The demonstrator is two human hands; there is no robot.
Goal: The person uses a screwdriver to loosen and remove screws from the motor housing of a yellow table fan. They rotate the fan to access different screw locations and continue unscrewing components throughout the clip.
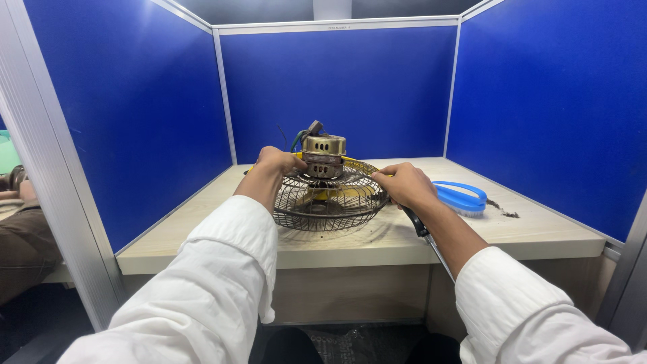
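Note:
A round wire fan cage (pixel 328 202) lies on the wooden desk (pixel 526 232), with a brass-coloured motor (pixel 323 155) standing up in its middle and yellow blades under the wires. My left hand (pixel 278 160) grips the cage rim beside the motor on its left. My right hand (pixel 403 185) rests on the cage's right rim and holds a thin dark tool (pixel 426 239) whose shaft runs back under my wrist toward me. Both arms are in white sleeves.
A blue scrubbing brush (pixel 461 197) lies on the desk right of the cage, with dark dust crumbs (pixel 502 209) beside it. Blue partition walls (pixel 337 87) enclose the desk on three sides. Another person's arm (pixel 17 222) shows at far left.

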